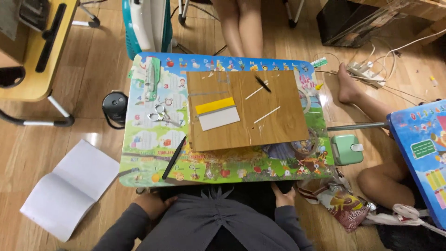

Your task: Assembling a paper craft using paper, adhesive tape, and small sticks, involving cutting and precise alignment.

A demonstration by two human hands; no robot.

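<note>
Left hand [153, 203] & right hand [283, 196] rest at near edge of colourful kids' table [139, 162], both empty, fingers loosely curled. Snack bag [341, 204], red/brown, on wood floor [93, 121] just right of right hand. Green square box [346, 149] at table's right edge. Brown board [278, 121] w/ yellow-white block [216, 113] lies mid-table, well apart from both hands; black stick [173, 158] nearer left hand.
</note>
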